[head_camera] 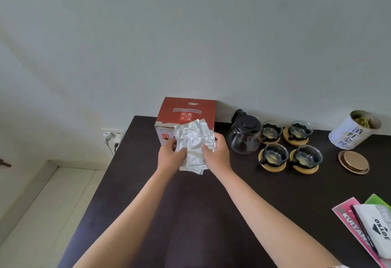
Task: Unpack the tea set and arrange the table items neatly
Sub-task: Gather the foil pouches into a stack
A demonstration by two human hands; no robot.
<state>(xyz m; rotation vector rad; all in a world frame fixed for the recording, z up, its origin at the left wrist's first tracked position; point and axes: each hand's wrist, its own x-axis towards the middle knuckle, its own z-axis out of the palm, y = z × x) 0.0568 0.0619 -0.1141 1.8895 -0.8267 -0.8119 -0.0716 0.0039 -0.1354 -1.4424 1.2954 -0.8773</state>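
Observation:
A stack of silver foil packets (193, 140) is held between both hands, just above the dark table (190, 214) and in front of a red and white cardboard box (186, 111). My left hand (169, 154) grips the stack's left edge. My right hand (215, 153) grips its right side. To the right stands a glass teapot (244, 135) with a black lid. Beside it several glass cups (275, 155) sit on round wooden coasters in a square group.
A white tea tin (353, 130) stands open at the far right, its golden lid (353, 162) lying flat in front of it. Pink, green and white leaflets (368, 227) lie at the table's right front. A wall socket with plugs (112, 136) sits left of the table.

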